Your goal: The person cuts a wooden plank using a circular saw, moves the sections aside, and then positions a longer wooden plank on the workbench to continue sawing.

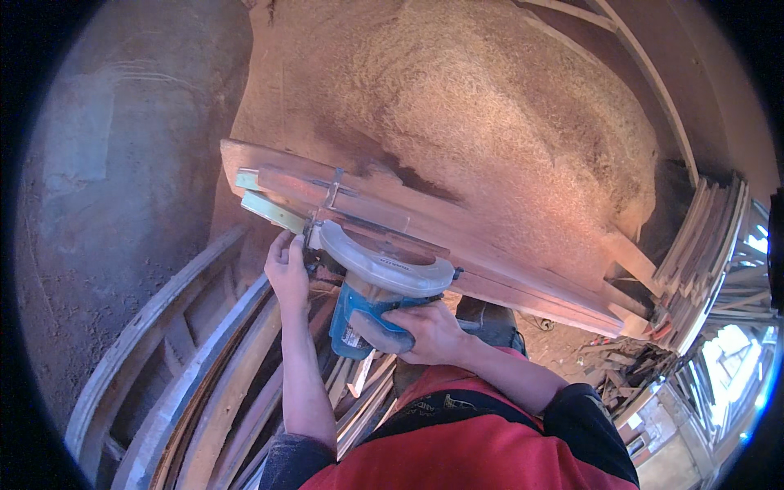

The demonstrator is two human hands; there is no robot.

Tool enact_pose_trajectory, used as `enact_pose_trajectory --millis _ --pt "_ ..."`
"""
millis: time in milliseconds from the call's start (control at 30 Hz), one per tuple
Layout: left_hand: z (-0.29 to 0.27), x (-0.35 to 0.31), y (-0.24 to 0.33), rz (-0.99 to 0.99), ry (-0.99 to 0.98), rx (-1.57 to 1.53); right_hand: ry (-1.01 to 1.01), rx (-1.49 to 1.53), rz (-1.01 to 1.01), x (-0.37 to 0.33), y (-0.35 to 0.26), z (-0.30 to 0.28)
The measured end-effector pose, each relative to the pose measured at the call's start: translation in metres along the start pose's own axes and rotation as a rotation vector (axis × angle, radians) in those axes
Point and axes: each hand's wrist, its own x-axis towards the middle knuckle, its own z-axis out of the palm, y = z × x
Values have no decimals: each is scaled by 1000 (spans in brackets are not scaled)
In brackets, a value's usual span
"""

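A blue circular saw (359, 314) with a grey rounded blade guard (384, 269) rests on a reddish wooden board (506, 282) lying on a bench or beam. My right hand (431, 331) is wrapped round the saw's rear handle. At the front end of the saw, my left hand (287, 265) is closed with fingertips pressed together, touching the saw's front edge and the end of a pale green strip of wood (271, 212); what they pinch is hidden. A metal guide bar (333, 188) crosses the board ahead of the saw. The blade is out of sight.
A large heap of sawdust (506, 98) lies beyond the board. Curved and straight timber pieces (180, 359) lean at the lower left. Stacked planks (698, 237) stand at the right, with scrap wood (625, 359) below them. Bare grey floor (122, 163) shows at the left.
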Motion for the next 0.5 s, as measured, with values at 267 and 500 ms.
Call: enact_pose_trajectory --millis 267,500 --pt "-10 13 -3 3 12 -6 3 19 -19 14 -8 -2" --pt "-21 23 8 -1 24 25 -53 4 -7 32 -17 2"
